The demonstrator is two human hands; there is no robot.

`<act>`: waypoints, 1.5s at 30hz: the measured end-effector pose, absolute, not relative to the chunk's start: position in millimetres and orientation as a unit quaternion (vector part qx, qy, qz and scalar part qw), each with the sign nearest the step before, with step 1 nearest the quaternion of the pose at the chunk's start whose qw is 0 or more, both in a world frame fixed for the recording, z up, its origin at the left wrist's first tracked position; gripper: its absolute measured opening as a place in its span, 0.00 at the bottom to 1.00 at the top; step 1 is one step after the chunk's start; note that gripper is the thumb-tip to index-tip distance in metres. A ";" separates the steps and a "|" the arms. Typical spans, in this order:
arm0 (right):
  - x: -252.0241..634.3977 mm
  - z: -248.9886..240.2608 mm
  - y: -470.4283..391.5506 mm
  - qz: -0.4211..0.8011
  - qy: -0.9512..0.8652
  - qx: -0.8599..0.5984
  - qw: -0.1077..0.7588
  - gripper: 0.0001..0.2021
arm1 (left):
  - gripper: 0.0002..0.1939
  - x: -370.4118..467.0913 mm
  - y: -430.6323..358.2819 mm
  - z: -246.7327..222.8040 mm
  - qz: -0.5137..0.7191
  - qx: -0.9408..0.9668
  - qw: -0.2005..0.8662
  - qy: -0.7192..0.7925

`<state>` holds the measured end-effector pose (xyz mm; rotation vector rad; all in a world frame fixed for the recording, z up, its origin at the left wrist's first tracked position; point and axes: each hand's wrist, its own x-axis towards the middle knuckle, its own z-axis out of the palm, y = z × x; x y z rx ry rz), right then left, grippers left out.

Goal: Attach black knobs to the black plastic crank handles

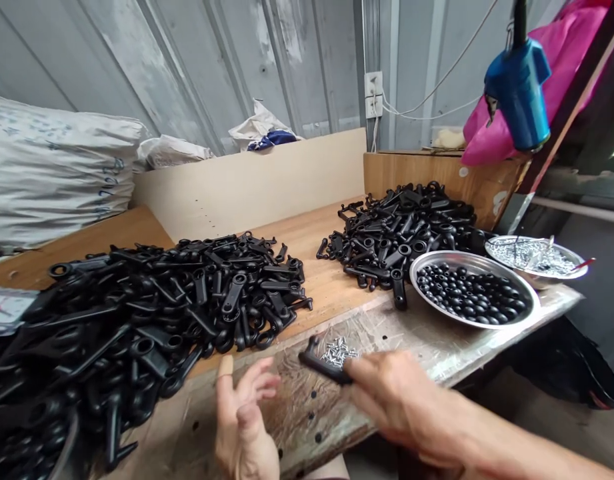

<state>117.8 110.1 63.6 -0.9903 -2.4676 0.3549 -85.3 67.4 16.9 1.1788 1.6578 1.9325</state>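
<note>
In the head view my right hand (394, 393) is closed on one end of a black plastic crank handle (321, 365), held low over the front board of the bench. Just behind that handle lies a small heap of silvery pins (339, 349), partly covered by it. My left hand (249, 423) is beside it to the left, palm up and fingers spread, with nothing in it. One of its fingers wears a tan covering. A large pile of similar black crank handles (187, 300) spreads to the left of this hand.
A second pile of black handles (397, 227) stands at the back right. In front of it sit a metal bowl of black knobs (471, 293) and a bowl of small silvery parts (537, 257). A blue power screwdriver (519, 97) hangs above. White sacks (57, 167) rest at left.
</note>
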 end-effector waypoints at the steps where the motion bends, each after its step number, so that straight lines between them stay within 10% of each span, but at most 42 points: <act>1: 120.0 78.0 125.6 0.117 -0.891 -0.384 0.211 0.09 | 0.47 -90.9 68.8 15.2 0.681 0.399 0.154 0.594; 13: 94.9 164.1 322.8 -0.032 -0.763 -0.637 0.110 0.22 | 0.36 -116.0 74.3 0.8 0.615 0.287 0.188 0.710; 33: 11.8 104.9 215.9 0.055 -0.910 -0.408 0.055 0.09 | 0.29 -107.6 63.1 1.5 0.788 0.167 0.143 0.575; 45: -11.8 100.0 233.3 0.420 -0.811 -0.360 0.188 0.07 | 0.28 -108.2 59.9 -0.5 0.724 0.244 0.140 0.630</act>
